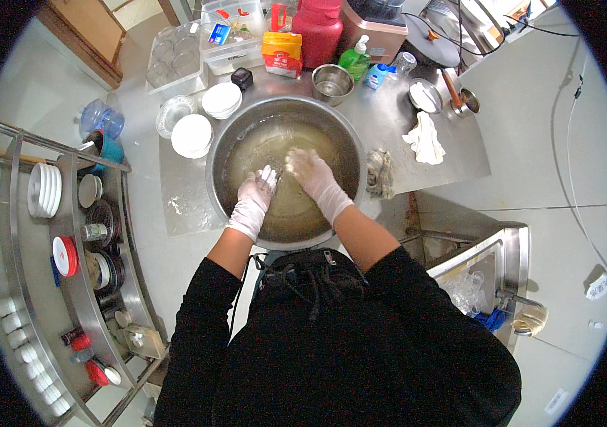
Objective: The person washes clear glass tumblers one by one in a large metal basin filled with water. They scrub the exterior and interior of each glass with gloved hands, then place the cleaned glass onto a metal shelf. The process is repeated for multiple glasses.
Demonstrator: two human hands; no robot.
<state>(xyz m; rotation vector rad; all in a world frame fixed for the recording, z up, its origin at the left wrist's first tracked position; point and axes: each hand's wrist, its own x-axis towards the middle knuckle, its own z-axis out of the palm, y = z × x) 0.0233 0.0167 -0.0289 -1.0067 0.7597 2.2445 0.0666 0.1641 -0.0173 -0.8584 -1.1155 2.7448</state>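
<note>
A large round metal basin (pixel 357 144) holds cloudy, yellowish water (pixel 293 213). Both of my hands wear thin, pale gloves and reach over its near rim. My left hand (pixel 254 196) is at the left of the basin, its fingers extended towards the middle and nothing visible in its grasp. Beside its fingertips is a small dark patch that I cannot make out. My right hand (pixel 311 176) lies back up, with its fingers extended at the water. The murk hides whatever is under its palm. A gap separates the two hands.
Left of the basin stand stacked white bowls (pixel 192 136) and a glass dish (pixel 174 116). Behind it are a steel pot (pixel 332 84) and a green pump bottle (pixel 355 61). A wet rag (pixel 380 173) lies by the right rim. Shelving (pixel 76 224) runs left; a sink (pixel 514 256) stands right.
</note>
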